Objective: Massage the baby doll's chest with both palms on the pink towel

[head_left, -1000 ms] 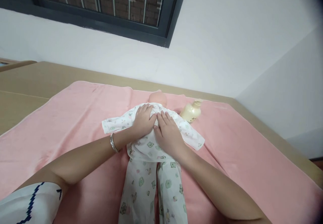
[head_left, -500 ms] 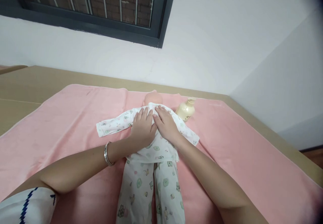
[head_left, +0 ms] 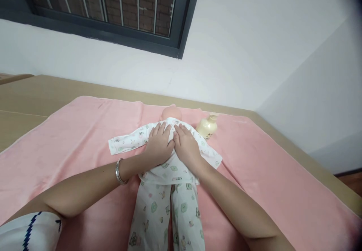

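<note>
A baby doll (head_left: 171, 112) lies on a pink blanket (head_left: 93, 126), its head at the far end. It wears a white printed long-sleeved top (head_left: 175, 172) and matching trousers (head_left: 185, 209). My left hand (head_left: 160, 144) rests flat on the left side of the doll's upper body, fingers stretched out. Beside it my right hand (head_left: 186, 145) lies flat on the right side, the two thumbs close together. Both palms press on the cloth and grip nothing. The doll's face is not visible.
A cream pump bottle (head_left: 207, 126) stands on the blanket right of the doll's shoulder. Beneath the blanket is a light wooden surface (head_left: 56, 89), which meets a white wall (head_left: 226, 55). A dark-framed window (head_left: 113, 28) with bars is set in the wall.
My right hand has shifted slightly down and toward my body on the doll's top. The left hand stays in nearly the same place. The camera view has tilted a little.
</note>
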`<action>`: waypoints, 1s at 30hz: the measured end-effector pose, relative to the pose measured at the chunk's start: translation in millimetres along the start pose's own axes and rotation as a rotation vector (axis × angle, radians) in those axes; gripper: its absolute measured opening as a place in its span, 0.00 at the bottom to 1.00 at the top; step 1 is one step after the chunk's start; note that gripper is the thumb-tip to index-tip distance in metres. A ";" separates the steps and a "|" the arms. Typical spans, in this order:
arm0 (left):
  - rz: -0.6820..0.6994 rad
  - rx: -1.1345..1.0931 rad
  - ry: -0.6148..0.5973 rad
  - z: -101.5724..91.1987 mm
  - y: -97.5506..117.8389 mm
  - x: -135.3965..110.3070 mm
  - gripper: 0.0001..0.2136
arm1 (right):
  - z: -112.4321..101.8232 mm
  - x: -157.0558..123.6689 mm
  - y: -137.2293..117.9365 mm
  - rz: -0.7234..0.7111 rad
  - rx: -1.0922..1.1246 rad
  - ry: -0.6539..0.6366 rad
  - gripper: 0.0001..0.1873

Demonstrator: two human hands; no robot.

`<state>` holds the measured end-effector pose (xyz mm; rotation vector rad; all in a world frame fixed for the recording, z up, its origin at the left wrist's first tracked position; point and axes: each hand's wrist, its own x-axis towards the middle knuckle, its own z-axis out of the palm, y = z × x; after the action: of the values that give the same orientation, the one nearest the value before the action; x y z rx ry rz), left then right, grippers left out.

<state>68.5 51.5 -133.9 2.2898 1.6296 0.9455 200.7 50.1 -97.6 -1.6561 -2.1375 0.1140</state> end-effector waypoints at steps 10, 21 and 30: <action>0.030 0.054 0.004 -2.0 -11.9 12.4 0.25 | 5.6 7.2 9.8 0.035 0.134 -0.047 0.28; -0.038 -0.030 -0.064 -1.5 -34.4 34.6 0.24 | -1.4 -10.1 -7.6 -0.041 0.020 -0.129 0.28; 0.064 0.035 -0.015 3.0 -0.4 -0.9 0.27 | 1.7 22.2 26.5 -0.009 0.068 -0.054 0.27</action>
<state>69.7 51.5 -136.8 2.3800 1.5882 0.9187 219.7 78.8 -101.4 -1.6219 -2.1558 0.2280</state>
